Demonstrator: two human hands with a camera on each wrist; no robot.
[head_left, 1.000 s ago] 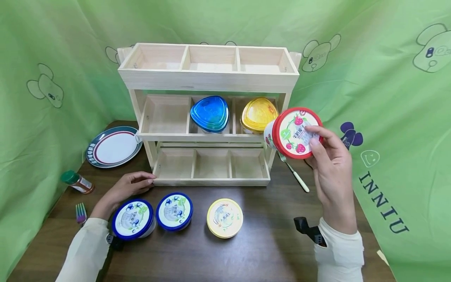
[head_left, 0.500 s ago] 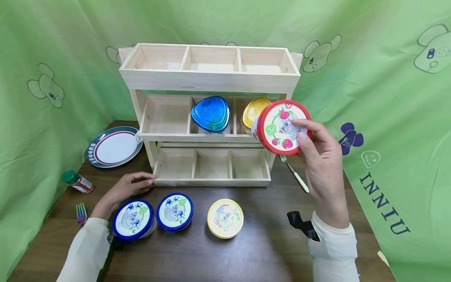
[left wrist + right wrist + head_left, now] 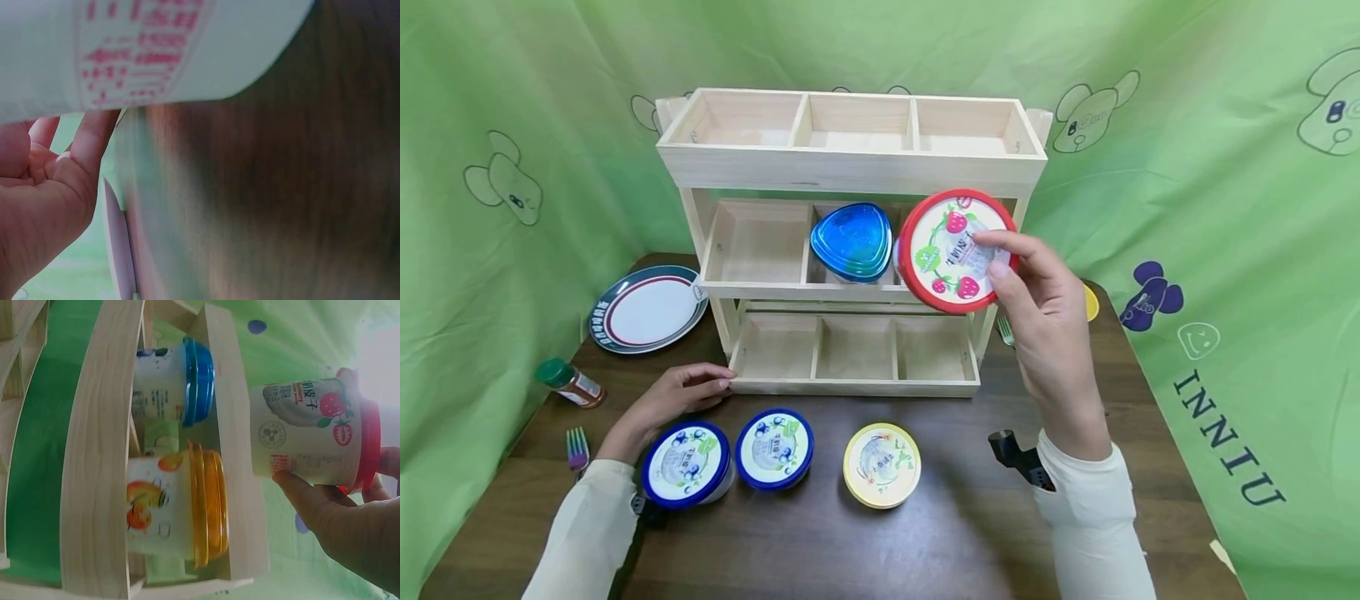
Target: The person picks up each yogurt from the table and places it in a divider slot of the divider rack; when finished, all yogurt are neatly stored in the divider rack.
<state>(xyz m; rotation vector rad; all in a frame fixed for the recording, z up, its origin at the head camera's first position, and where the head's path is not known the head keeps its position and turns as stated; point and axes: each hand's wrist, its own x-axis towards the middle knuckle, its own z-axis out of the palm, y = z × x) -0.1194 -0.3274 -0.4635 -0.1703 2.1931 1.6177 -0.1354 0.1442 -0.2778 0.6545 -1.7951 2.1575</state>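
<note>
My right hand (image 3: pixel 1045 325) grips a yogurt tub (image 3: pixel 958 250) with a red lid and strawberry print, held up in front of the wooden rack (image 3: pixel 850 171). In the right wrist view the tub (image 3: pixel 306 431) is off the rack, with the thumb along its side. From the head it hides the orange-lidded tub (image 3: pixel 162 509), which sits in the middle tier beside a blue-lidded tub (image 3: pixel 852 242). My left hand (image 3: pixel 673 398) rests on the table, fingertips at the bottom tier's left front corner. A blueberry tub (image 3: pixel 687 465) stands close by its wrist.
A second blueberry tub (image 3: pixel 774 449) and a yellow-lidded tub (image 3: pixel 882 465) stand before the rack. On the left are a plate (image 3: pixel 651 310), a spice jar (image 3: pixel 571 382) and a fork (image 3: pixel 577 450). Another fork (image 3: pixel 1006 331) lies right of the rack, mostly hidden.
My right hand has carried the strawberry tub leftward and slightly up, from beside the rack to in front of the middle tier, covering the orange-lidded tub. The left hand has stayed put.
</note>
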